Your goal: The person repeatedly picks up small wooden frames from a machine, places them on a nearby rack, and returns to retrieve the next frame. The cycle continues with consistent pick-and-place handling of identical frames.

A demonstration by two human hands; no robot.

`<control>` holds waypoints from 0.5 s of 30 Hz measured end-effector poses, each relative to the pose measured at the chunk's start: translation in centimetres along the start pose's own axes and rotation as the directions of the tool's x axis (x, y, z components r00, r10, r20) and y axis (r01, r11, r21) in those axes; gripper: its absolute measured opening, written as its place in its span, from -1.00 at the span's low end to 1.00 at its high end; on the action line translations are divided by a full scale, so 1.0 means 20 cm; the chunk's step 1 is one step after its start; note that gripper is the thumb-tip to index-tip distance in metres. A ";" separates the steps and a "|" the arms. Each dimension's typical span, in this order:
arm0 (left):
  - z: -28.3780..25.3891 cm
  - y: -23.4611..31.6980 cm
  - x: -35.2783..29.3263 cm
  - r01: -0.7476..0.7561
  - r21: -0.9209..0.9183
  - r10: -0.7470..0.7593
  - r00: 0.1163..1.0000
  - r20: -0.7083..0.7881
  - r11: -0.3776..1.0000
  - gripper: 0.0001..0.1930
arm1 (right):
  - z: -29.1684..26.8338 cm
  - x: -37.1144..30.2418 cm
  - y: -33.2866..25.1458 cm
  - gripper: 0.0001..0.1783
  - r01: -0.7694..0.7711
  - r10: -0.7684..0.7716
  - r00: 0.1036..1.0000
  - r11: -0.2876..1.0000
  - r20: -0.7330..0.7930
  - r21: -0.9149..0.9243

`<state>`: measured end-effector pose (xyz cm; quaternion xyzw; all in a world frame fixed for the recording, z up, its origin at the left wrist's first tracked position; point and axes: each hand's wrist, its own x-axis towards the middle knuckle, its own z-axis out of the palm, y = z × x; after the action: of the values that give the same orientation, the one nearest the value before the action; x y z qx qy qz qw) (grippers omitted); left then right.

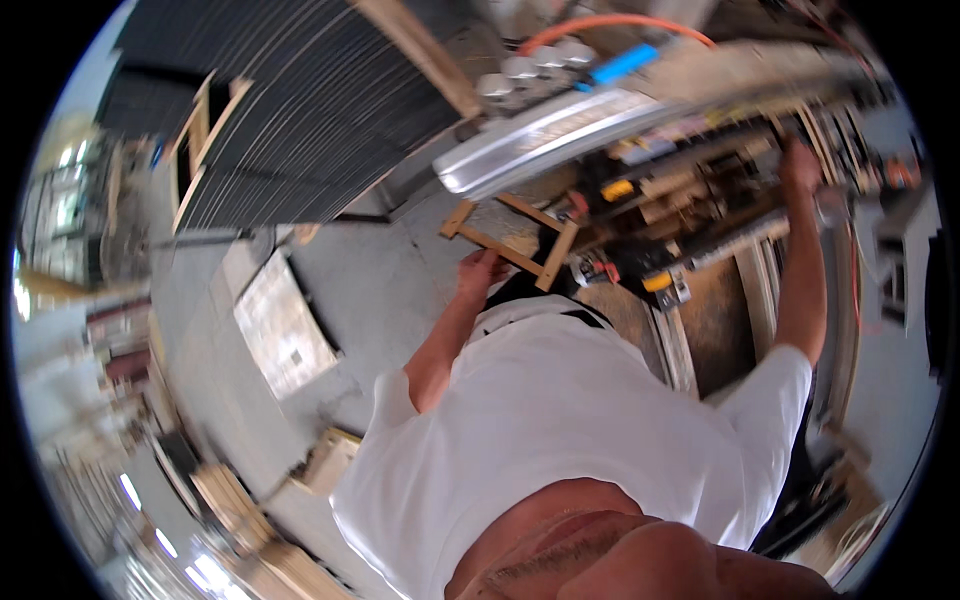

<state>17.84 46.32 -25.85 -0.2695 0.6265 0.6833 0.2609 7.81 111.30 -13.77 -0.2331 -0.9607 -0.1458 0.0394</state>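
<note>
My left hand (482, 271) is closed around one bar of a small wooden frame (500, 246). The frame is made of narrow slats joined crosswise and hangs in front of my waist, over the floor. Away to the right, my right arm stretches out over the cluttered bench. My right hand (800, 166) is at some upright wooden strips (822, 140) there; blur hides its fingers. Between my hands lie a yellow-and-black power tool (655, 282), another yellow-and-black tool (618, 189) and several wood offcuts (672, 195).
A long shiny metal rail (545, 140) runs along the bench's far side, with a blue object (622, 65) and an orange hose (610, 18) behind it. Dark ribbed panels (320, 110) stand far left. A pale board (285, 325) lies on the grey floor (385, 270); stacked timber (235, 505) sits lower left.
</note>
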 end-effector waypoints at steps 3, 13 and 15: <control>0.03 0.06 -0.01 -0.050 0.036 0.051 0.998 -0.037 0.998 -0.67 | -0.04 -0.03 -0.01 -0.80 -0.021 0.023 0.999 0.996 0.022 -0.088; -0.15 0.35 -0.16 -0.428 0.215 0.438 0.899 -0.002 0.878 -0.74 | -0.05 -0.05 -0.03 -0.77 0.059 -0.068 0.992 0.995 -0.104 -0.086; -0.20 0.50 -0.27 -0.495 0.204 0.506 0.862 -0.001 0.844 -0.76 | -0.07 -0.07 -0.04 -0.77 0.015 -0.021 0.995 0.998 -0.101 -0.066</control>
<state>14.89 41.34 -15.18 -0.0881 0.7464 0.6546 0.0818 8.68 109.62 -12.83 -0.2179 -0.9542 -0.1892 0.0791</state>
